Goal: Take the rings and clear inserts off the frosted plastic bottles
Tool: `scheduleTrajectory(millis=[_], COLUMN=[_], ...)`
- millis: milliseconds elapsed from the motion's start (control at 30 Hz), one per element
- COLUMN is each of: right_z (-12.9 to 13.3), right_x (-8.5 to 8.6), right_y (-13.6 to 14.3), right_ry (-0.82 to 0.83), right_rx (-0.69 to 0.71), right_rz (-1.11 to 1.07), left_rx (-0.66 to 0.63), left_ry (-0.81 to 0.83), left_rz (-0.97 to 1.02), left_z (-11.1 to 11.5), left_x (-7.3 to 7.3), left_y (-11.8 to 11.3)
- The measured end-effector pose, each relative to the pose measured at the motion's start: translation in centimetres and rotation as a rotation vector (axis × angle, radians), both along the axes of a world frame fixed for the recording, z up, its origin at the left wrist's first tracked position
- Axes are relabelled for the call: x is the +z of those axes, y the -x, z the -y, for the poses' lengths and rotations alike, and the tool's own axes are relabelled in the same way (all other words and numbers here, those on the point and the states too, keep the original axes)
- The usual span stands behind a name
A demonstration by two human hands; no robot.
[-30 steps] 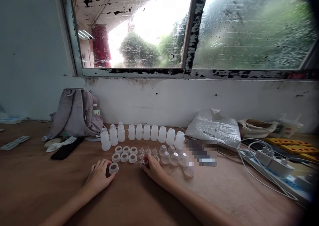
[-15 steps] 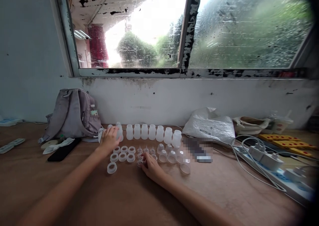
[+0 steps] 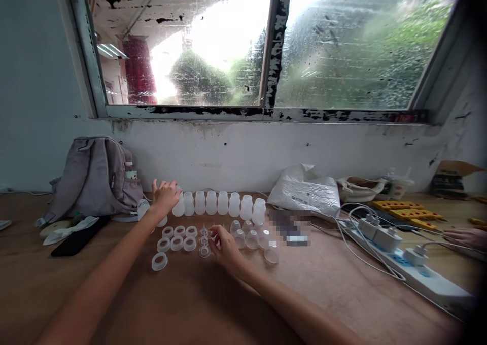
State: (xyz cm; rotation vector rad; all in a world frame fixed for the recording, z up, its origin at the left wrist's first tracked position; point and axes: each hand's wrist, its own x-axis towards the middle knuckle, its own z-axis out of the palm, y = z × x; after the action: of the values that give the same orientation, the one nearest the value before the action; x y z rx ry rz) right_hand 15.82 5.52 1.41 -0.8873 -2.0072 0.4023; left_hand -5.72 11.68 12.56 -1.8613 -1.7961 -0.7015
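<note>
A row of frosted baby bottles (image 3: 211, 203) stands along the back of the table. At its left end, my left hand (image 3: 164, 198) has its fingers closed at the top of a bottle (image 3: 178, 207); more bottles (image 3: 143, 209) are partly hidden behind that hand and forearm. In front of the row, my right hand (image 3: 224, 244) is bent over the clear nipples (image 3: 204, 242), its fingertips pinched at one that is mostly hidden. White collar rings (image 3: 177, 243) lie left of the nipples. Clear domed caps (image 3: 251, 239) stand to the right of my right hand.
A grey backpack (image 3: 95, 177) and a black phone (image 3: 80, 236) are at the left. Farther right are a silver plastic parcel (image 3: 304, 192), a power strip (image 3: 429, 279) with chargers and cables, and yellow blocks (image 3: 407, 212). Another person's hand (image 3: 464, 237) shows at the right edge.
My left hand has brought the bottle right, closing the gap to the row. My right hand has shifted slightly back among the nipples. The view has turned a little to the right.
</note>
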Motion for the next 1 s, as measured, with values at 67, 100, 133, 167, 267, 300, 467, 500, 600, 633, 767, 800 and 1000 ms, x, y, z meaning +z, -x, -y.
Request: scheduleTrajectory(millis=[67,100,133,167,267,300,467,500,600,633,767,800,1000], right_z=[0.3,0.5,0.7,1.0,1.7,1.8,1.3,1.1,0.5,0.3,-0.1,-0.2,0.2], right_x=[1.7,2.7,3.6,4.5,6.8,7.2,7.6,7.5,7.9,8.2,9.8,10.1,8.8], right_y=[-0.2,-0.3,-0.5,-0.7,-1.2,-1.3,-1.6,-1.8,-2.6,-3.0,-4.8,-5.1,-4.0], right_ry=[0.021,0.038,0.060,0.092,0.294,0.373,0.464,0.443,0.423,0.422,0.359,0.321,0.059], right_rx=[-0.007,-0.001,0.018,0.047,0.213,0.285,0.333,0.316,0.335,0.333,0.135,0.069,-0.211], right_rz=[-0.064,-0.098,-0.132,-0.164,-0.215,-0.222,-0.278,-0.280,-0.163,-0.094,0.066,0.067,0.116], left_rx=[-0.090,-0.141,-0.192,-0.254,-0.507,-0.581,-0.804,-0.823,-0.774,-0.739,-0.633,-0.604,-0.520], left_ry=[-0.126,-0.170,-0.193,-0.194,-0.094,-0.045,0.312,0.401,0.520,0.507,0.442,0.441,0.396], left_rz=[0.064,0.114,0.180,0.260,0.558,0.663,1.046,1.040,0.933,0.893,0.732,0.680,0.298], left_z=[2.3,3.5,4.7,5.8,8.0,8.3,7.6,7.3,6.7,6.5,6.6,6.8,8.7], left_x=[1.3,1.8,2.3,2.6,2.2,1.8,-1.2,-1.7,-2.8,-3.0,-3.2,-3.3,-3.8], left_y=[-1.2,-2.0,-2.8,-3.6,-6.1,-6.8,-8.6,-8.7,-8.6,-8.5,-8.4,-8.5,-9.9])
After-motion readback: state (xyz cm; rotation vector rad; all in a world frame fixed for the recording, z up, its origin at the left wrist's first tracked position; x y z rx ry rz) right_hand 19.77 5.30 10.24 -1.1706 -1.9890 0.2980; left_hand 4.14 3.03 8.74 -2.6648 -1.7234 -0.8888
